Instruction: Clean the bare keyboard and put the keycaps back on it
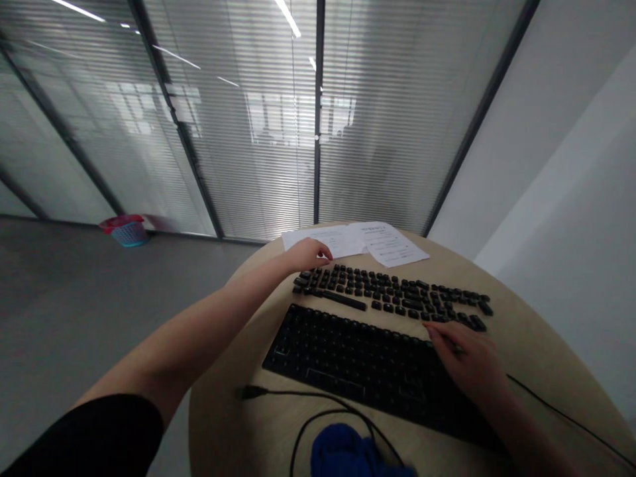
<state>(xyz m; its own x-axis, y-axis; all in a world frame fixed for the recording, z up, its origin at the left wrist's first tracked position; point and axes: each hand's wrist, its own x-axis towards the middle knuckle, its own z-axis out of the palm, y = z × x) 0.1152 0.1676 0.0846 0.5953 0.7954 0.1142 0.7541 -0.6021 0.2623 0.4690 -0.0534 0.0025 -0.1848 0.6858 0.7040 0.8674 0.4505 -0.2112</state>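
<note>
Flanking loose keycaps (412,305), left hand (308,254), right hand (471,358); cannot tell either grip's state; print on papers (355,238) illegible.

We see a curved-edge wood-top table (534,341); past its far edge, glass partition (209,192) w/ horiz. blinds (397,146), bright light strips (288,16). R edge: white wall (566,152); L edge: grey flr. (69,318) & blue basket (130,234).

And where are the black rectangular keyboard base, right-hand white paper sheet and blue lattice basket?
Black rectangular keyboard base (368,364), head view: central face.
Right-hand white paper sheet (393,245), head view: its middle.
Blue lattice basket (130,235), head view: front wall.
</note>
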